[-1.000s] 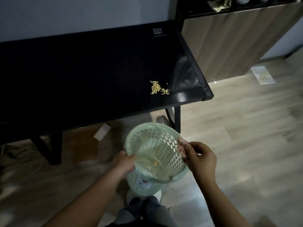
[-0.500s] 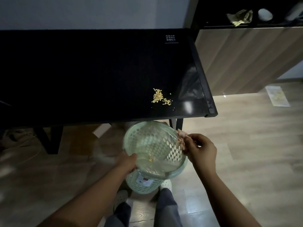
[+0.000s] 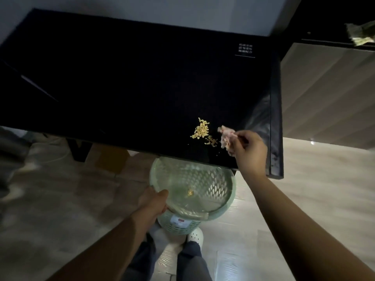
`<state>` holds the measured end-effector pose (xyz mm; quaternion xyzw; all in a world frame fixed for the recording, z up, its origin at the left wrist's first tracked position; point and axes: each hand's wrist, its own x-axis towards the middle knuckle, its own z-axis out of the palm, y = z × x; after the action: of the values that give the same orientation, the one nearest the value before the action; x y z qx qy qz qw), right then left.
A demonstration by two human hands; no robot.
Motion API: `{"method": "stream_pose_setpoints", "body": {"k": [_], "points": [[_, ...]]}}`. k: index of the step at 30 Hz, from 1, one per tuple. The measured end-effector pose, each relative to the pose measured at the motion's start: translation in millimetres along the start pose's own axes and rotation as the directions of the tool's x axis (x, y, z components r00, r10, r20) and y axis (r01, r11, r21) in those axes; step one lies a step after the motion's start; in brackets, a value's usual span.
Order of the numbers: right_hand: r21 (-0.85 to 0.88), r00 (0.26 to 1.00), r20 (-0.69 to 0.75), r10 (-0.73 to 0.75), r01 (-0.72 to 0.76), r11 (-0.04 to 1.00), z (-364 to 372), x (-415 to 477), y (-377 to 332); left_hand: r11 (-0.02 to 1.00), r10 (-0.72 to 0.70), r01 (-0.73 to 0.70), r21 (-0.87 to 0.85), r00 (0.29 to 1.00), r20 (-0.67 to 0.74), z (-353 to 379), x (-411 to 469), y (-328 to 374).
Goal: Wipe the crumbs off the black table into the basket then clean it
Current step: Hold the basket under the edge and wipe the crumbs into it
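- Two hands in view. The right hand (image 3: 250, 148) pinches one pale rag (image 3: 226, 136), which is blurred, just right of the crumbs (image 3: 203, 129).
- The left hand (image 3: 153, 203) is curled round the rim of one green basket (image 3: 215, 185). The basket's far rim is hidden under the desk (image 3: 121, 88).
- One yellow crumb pile lies near the desk's front edge. A few specks (image 3: 190, 192) lie inside the basket.

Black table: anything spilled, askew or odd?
Yellow crumbs lie spilled near the front right corner of the black table, stray bits scattered toward its edge. The basket below is tilted, but the left hand holds it so; the right hand pinches a crumpled cloth beside the crumbs.
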<state>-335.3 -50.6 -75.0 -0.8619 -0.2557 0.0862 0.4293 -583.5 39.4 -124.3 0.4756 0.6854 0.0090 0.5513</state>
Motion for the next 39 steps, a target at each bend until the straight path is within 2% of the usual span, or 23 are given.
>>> {"method": "stream_pose_setpoints", "body": {"k": [4, 8, 11, 13, 17, 21, 24, 28, 31, 34, 39], "points": [[-0.026, 1.0, -0.008, -0.006, 0.006, 1.0, 17, 47, 2, 0.999, -0.017, 0.016, -0.043, 1.0, -0.023, 1, 9, 1], [-0.087, 0.992, 0.119, 0.052, -0.042, 0.995, 37, 66, 14, 0.999, -0.015, 0.013, -0.045, 0.999, -0.043, 1, 15, 4], [-0.073, 0.987, 0.157, 0.018, -0.006, 0.997, 45, 48, 23, 0.997, -0.032, 0.03, -0.068, 0.999, -0.037, 2, 20, 5], [-0.029, 0.974, 0.216, -0.063, 0.071, 0.997, 46, 27, 24, 0.992, -0.062, 0.058, -0.112, 0.997, -0.036, 4, 23, 6], [-0.035, 0.897, 0.397, -0.195, 0.227, 0.973, 44, -27, 28, 0.976, -0.098, 0.096, -0.197, 0.995, -0.001, 8, 27, 9], [0.099, 0.858, 0.484, -0.174, 0.143, 0.985, 40, -64, 27, 0.975, -0.113, 0.115, -0.188, 0.993, 0.024, 6, 30, 10], [0.177, 0.912, 0.397, -0.099, 0.029, 0.984, 34, -60, 15, 0.977, -0.109, 0.112, -0.181, 0.994, 0.026, 4, 34, 10], [0.147, 0.976, 0.192, -0.107, 0.079, 0.986, 18, -14, 0, 0.98, -0.096, 0.099, -0.175, 0.995, 0.025, 2, 35, 9], [0.189, 0.998, 0.06, 0.017, -0.028, 0.982, 12, 27, 8, 0.981, -0.082, 0.085, -0.173, 0.996, 0.022, 3, 31, 12], [0.223, 0.988, -0.004, 0.153, -0.148, 0.964, 14, 58, 22, 0.982, -0.071, 0.074, -0.174, 0.997, 0.021, 4, 30, 14], [0.083, 0.982, -0.008, 0.19, -0.189, 0.978, 43, 90, 40, 0.986, -0.061, 0.063, -0.157, 0.998, 0.015, 7, 29, 15]]}}
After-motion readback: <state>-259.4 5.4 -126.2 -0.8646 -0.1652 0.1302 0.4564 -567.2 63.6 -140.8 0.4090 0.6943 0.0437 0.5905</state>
